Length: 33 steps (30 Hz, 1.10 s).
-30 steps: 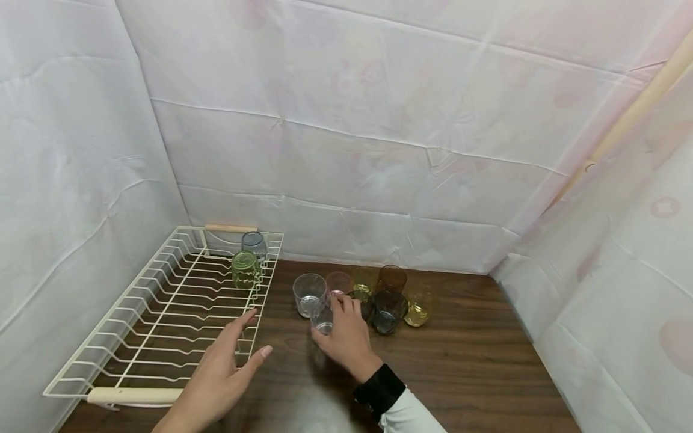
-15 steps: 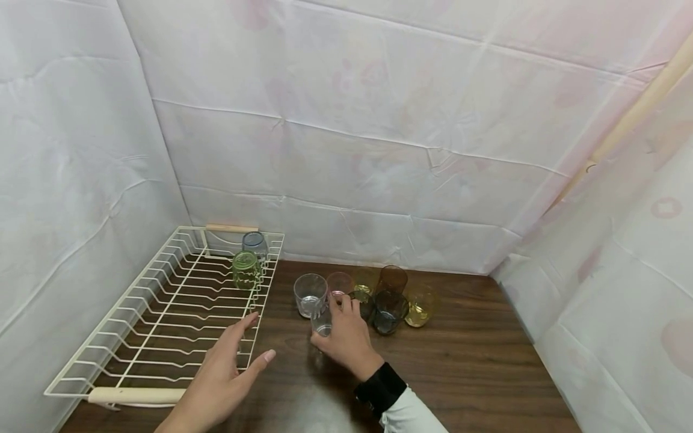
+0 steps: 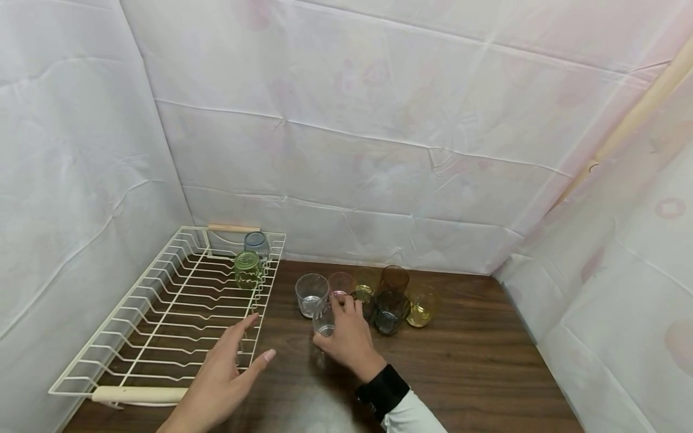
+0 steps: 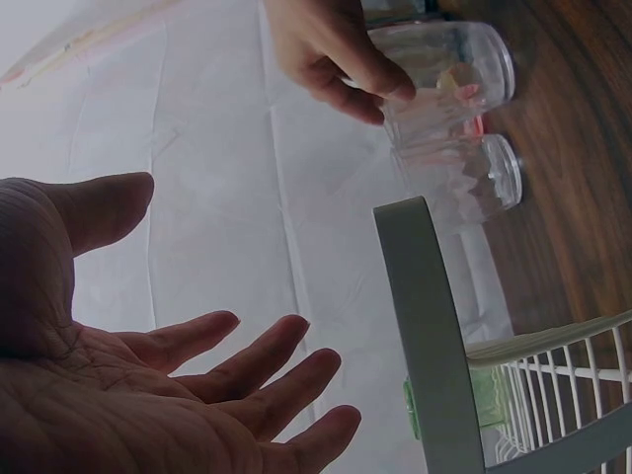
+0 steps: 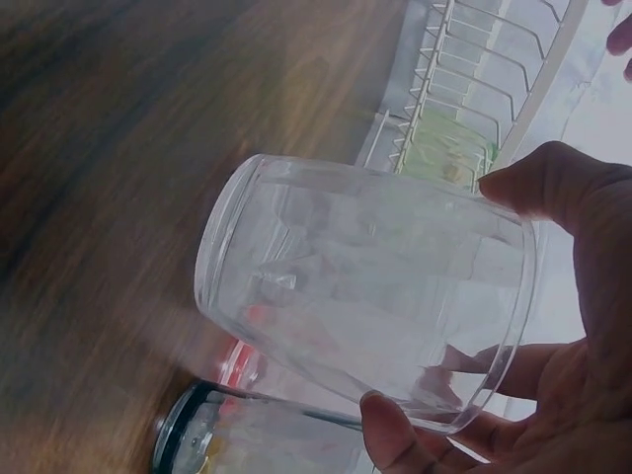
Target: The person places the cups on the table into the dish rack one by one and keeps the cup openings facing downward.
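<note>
Clear glass (image 5: 365, 286) stood upright, right of wire rack (image 3: 138, 394); could not tell whether base touched table (image 3: 460, 367). Right hand (image 3: 349, 338) held it, thumb and fingers clamped on sides near rim. Left hand (image 3: 223, 373) hung at rack's near right corner, fingers apart, loosely extended. Second clear glass (image 3: 311, 296) also right of rack. Pink glass (image 3: 341, 282), amber glass (image 3: 394, 278), dark glass (image 3: 392, 316), yellow glass (image 3: 420, 311) stood farther right of rack. Green glass (image 3: 247, 270), blue glass (image 3: 257, 245) sat inside rack, along its right side.
</note>
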Each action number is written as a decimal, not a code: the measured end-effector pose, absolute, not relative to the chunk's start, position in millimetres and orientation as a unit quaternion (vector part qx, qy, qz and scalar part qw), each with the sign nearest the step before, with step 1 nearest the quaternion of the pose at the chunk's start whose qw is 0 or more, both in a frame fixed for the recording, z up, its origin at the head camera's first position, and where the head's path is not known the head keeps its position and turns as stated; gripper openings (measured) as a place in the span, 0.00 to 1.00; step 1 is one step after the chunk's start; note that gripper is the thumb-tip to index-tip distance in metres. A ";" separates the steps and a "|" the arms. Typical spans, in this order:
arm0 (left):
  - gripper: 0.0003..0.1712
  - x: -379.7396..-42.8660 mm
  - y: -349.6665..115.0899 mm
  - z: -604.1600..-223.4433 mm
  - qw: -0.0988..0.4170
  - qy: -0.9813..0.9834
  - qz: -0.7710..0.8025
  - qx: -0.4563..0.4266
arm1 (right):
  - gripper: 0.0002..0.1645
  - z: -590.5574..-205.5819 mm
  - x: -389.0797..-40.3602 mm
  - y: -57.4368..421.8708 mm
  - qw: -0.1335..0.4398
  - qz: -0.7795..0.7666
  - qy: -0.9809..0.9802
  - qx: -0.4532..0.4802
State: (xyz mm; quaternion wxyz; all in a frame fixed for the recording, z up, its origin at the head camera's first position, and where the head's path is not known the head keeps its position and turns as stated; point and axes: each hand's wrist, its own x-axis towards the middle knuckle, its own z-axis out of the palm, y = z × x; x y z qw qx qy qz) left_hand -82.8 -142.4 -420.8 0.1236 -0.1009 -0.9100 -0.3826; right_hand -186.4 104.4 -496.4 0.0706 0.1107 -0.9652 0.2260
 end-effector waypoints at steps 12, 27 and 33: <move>0.40 -80.6 -142.9 -422.4 0.117 -0.913 -0.380 -0.094 | 0.43 -486.2 -172.0 135.9 0.052 0.393 -0.915 0.078; 0.39 -78.7 -140.5 -419.3 0.111 -0.910 -0.388 -0.091 | 0.23 -487.5 -151.8 161.8 -0.028 0.823 -0.559 0.098; 0.37 -77.5 -136.7 -415.8 0.117 -0.905 -0.397 -0.099 | 0.25 -498.3 -143.9 161.5 -0.078 0.891 -0.427 0.135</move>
